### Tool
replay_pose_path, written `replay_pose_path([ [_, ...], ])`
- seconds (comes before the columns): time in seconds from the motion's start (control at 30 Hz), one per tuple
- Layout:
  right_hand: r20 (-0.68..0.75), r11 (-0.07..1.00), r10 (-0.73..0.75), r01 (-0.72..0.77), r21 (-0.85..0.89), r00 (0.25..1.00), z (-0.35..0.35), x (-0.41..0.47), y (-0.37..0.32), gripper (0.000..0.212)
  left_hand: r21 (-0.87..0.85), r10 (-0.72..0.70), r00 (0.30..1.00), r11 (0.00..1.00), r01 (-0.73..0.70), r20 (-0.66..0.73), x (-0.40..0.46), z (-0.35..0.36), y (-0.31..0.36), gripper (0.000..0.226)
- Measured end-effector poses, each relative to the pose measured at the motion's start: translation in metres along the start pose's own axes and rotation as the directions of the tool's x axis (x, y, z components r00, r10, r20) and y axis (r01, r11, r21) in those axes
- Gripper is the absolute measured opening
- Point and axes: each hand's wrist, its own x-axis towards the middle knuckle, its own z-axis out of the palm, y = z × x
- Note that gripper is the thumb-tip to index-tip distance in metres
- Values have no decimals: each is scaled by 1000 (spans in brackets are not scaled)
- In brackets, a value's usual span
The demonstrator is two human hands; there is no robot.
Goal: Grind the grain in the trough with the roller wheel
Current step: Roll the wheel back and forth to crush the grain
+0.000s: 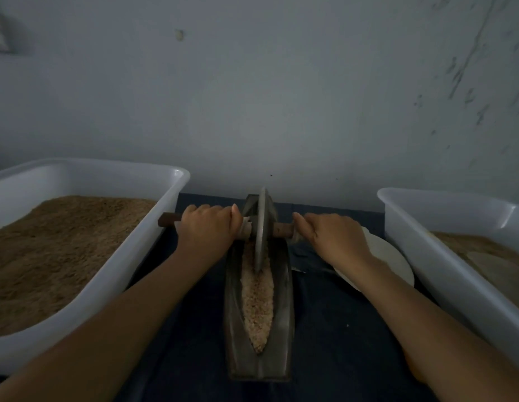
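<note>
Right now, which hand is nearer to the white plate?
Right. The right hand grips the axle directly over the white plate, hiding part of it; the left hand grips the axle across the roller wheel.

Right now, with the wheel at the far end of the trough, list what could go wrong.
1. The roller wheel sits near the far tip of the trough; pushing further could run it off the end.
2. The left hand and right hand grip the axle close to the disc, so fingers could get pinched.
3. The grain is heaped along the groove and could spill onto the dark cloth.
</note>
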Motion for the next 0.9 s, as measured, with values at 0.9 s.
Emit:
replay_pose_path([
  [0.9, 5, 997, 40, -40, 68, 999, -2, -11, -1, 48, 37, 43, 999, 998, -44, 16, -3, -8, 0, 21],
])
